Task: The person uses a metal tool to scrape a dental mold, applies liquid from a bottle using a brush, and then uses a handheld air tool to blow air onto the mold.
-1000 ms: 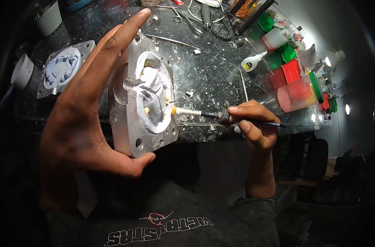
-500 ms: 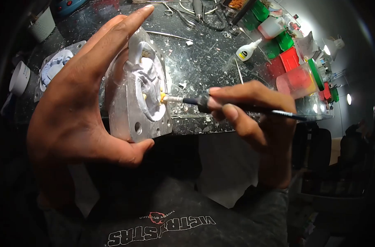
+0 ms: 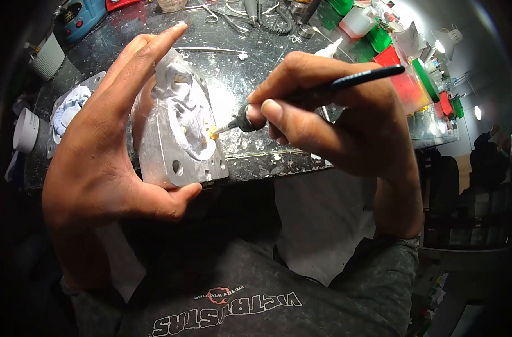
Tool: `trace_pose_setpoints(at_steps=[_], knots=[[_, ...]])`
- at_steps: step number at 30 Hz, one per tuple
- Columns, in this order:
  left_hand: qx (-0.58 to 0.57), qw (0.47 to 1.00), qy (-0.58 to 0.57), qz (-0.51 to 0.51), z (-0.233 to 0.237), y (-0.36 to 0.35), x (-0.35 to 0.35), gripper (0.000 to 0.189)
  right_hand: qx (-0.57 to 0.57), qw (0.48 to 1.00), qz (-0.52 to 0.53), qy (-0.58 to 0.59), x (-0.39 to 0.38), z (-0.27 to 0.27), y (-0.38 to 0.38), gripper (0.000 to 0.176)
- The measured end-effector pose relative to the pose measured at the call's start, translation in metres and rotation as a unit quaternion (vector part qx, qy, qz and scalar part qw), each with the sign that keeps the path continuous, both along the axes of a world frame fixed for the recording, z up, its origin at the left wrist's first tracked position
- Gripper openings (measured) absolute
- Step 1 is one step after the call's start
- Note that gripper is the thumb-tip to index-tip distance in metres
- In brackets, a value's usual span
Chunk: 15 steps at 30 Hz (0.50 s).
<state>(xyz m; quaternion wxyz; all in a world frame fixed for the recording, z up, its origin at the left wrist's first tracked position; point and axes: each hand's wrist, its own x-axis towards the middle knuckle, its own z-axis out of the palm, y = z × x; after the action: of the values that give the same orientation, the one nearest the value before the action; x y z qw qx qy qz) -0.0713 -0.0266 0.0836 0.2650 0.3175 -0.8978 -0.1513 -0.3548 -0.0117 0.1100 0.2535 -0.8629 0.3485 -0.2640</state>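
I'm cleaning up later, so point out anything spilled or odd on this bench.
White flecks litter the black benchtop, along its front edge too, and a white crumb lies beside the thin metal tool. Pale against dark, they look like spilled debris. Nothing else stands out.

A hard white glare is thrown on the black tabletop (image 3: 228,95) beside the pale plaster (image 3: 194,121), whose lower rim is nearly washed out. A lit lamp (image 3: 439,46) is seen at upper right. The shirt (image 3: 228,281) is left dim, the corners are swallowed by black (a rounded vignette), and outer shapes are bent by the wide lens.
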Motion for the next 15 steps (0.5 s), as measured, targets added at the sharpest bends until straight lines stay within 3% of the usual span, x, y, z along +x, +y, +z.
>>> trace_pose_setpoints(at_steps=[5, 10, 15], knots=[[0.009, 0.999, -0.017, 0.038, 0.002, 0.005, -0.002, 0.123, -0.025, 0.999, 0.014, -0.016, 0.006, -0.004, -0.005, 0.008], [0.023, 0.998, -0.02, 0.057, 0.005, 0.011, -0.008, 0.124, -0.135, 0.99, 0.027, 0.016, 0.015, 0.001, -0.003, 0.003], [0.016, 0.997, 0.009, 0.071, 0.004, 0.019, -0.012, 0.122, -0.147, 0.988, 0.048, 0.007, 0.021, 0.005, -0.001, 0.008]])
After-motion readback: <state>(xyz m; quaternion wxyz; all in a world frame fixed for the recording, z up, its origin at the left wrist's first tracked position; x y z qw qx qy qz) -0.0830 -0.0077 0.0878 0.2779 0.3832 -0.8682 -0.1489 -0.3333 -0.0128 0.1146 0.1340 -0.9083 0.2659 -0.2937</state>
